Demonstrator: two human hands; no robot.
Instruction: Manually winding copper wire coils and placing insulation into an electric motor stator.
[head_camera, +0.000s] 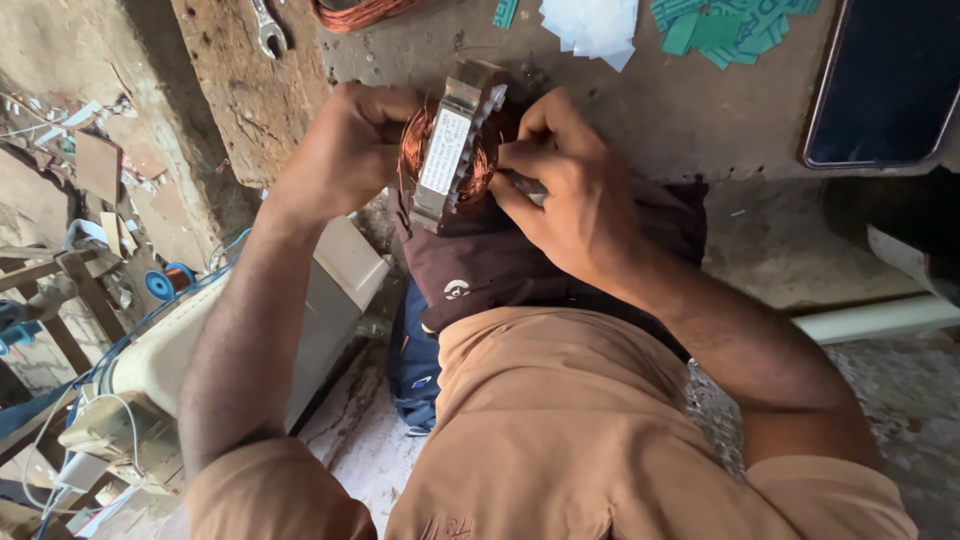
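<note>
— Rough, stained workbench (700, 110) fills the upper half of the frame, with cluttered floor and wires at lower left. What sits on it?

— A spanner (268, 30) at upper left, white paper slips (595, 25) and green paper strips (735, 25) along the top edge, and a dark phone (885, 85) at upper right.

— How do the arms lie?

— Both forearms run up from the bottom of the frame and converge just above centre, elbows bent outward. The left hand (345, 150) comes in from the left, wrist slightly bent; the right hand (570, 185) comes in from the right.

— And the fingers?

— The left hand is curled closed around the left side of the motor stator (455, 150), gripping it. The right hand's fingers are bunched and bent, tips pressed together against the copper winding (482, 165) on the stator's right side. A thin grey piece shows under them; whether they pinch it I cannot tell.

— Where is the stator, and how does it point?

— Above centre, between both hands, resting on a dark maroon cloth (500, 265) at the bench edge. It stands on edge, its long side running from top to bottom of the frame, tilted a little to the right at the top. A white label faces the camera.
</note>
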